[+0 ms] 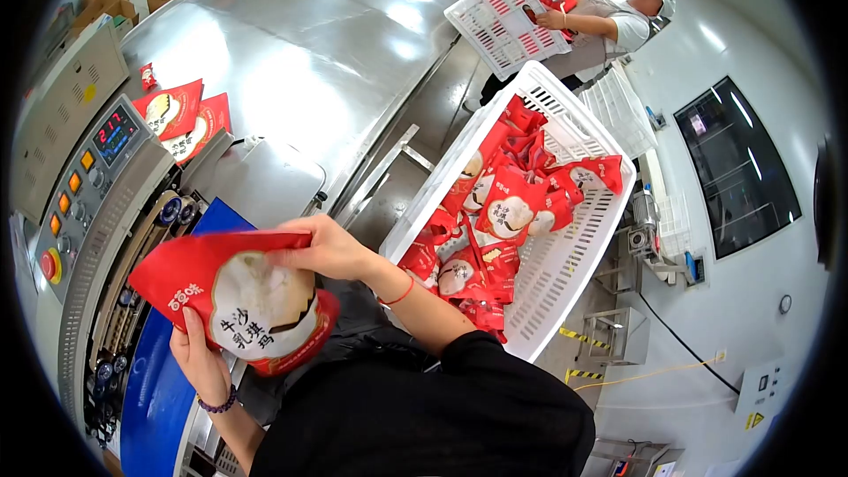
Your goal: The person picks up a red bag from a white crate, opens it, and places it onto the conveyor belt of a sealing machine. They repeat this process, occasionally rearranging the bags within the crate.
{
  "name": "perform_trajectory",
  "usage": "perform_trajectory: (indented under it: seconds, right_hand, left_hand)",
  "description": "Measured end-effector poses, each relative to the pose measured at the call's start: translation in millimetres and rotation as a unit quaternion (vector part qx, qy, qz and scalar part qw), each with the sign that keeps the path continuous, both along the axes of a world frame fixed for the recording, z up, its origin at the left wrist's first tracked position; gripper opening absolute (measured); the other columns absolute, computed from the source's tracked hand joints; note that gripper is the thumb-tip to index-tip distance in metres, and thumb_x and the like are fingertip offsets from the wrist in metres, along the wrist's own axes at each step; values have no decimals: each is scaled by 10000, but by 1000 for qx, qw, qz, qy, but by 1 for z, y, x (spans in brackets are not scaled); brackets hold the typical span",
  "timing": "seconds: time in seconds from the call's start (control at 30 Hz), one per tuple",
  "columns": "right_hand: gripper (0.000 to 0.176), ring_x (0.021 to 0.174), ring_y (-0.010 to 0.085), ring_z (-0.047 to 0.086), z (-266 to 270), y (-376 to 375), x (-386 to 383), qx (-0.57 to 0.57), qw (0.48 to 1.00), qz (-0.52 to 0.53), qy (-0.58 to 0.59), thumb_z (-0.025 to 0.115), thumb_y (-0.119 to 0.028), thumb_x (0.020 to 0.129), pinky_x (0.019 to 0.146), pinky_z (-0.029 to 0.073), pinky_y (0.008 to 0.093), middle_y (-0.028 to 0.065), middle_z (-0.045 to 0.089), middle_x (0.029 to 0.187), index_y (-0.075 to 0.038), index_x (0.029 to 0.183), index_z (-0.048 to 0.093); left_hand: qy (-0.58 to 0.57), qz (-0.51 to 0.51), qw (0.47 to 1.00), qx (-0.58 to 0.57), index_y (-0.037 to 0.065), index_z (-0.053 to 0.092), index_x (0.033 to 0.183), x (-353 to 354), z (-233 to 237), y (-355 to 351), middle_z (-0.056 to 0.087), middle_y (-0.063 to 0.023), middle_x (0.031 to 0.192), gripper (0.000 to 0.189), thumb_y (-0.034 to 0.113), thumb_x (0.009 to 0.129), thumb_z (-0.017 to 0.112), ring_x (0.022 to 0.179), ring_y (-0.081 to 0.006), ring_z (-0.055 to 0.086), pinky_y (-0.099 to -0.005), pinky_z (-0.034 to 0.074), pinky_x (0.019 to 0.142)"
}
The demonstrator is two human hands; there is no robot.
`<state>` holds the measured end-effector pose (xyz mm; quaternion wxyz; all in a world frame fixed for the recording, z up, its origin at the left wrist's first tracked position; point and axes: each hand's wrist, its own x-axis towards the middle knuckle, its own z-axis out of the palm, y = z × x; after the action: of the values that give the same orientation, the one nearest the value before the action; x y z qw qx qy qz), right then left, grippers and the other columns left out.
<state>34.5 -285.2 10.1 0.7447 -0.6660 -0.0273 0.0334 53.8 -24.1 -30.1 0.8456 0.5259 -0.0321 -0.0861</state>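
A red printed snack pouch (261, 309) with a white patch and black characters is held in front of my body, bulging toward its lower end. My left hand (201, 360), with a beaded bracelet at the wrist, is closed on its left edge. At the upper right edge, my right hand (322, 249) grips the same pouch, fingers and thumb pressed together; a red string circles that wrist. The pouch overlaps the blue conveyor belt (159, 389) of the sealing machine in this view. Beside my right forearm stands a white crate (579, 274) of similar filled pouches (508, 212).
The sealing machine's control panel (97, 155) with lit buttons stands at left. Flat red pouches (181, 119) and a small red packet (147, 77) lie on the steel table (291, 35). Beyond the crate, a co-worker (609, 26) handles another white crate (503, 26).
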Motion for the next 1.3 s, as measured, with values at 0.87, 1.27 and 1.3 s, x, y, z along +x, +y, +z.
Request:
perform_trajectory:
  seconds: [0.87,1.27,1.3]
  right_hand:
    - [294,816,63,537,-44,-56,-14,-29,996,-67,43,597,-265,955,770,463,246,-28,644,888,-17,1107,638]
    - [280,867,45,546,-54,-41,-26,117,985,-117,40,567,-233,971,781,450,217,-33,643,956,-7,1118,644]
    - [283,842,44,544,-46,-36,-18,74,988,-131,24,573,-240,968,765,451,215,-34,643,927,-1,1098,651]
  left_hand:
    - [98,-94,991,-1,0,608,1078,6,9,-67,670,-86,1063,280,246,1005,494,937,-122,640,-269,495,829]
    - [84,-77,993,-26,-2,607,1103,-2,13,-53,665,-79,1069,280,238,1001,504,948,-127,638,-262,495,817]
    - [83,-70,994,-27,2,606,1102,0,15,-50,666,-77,1069,284,247,1001,505,946,-126,640,-258,498,813]
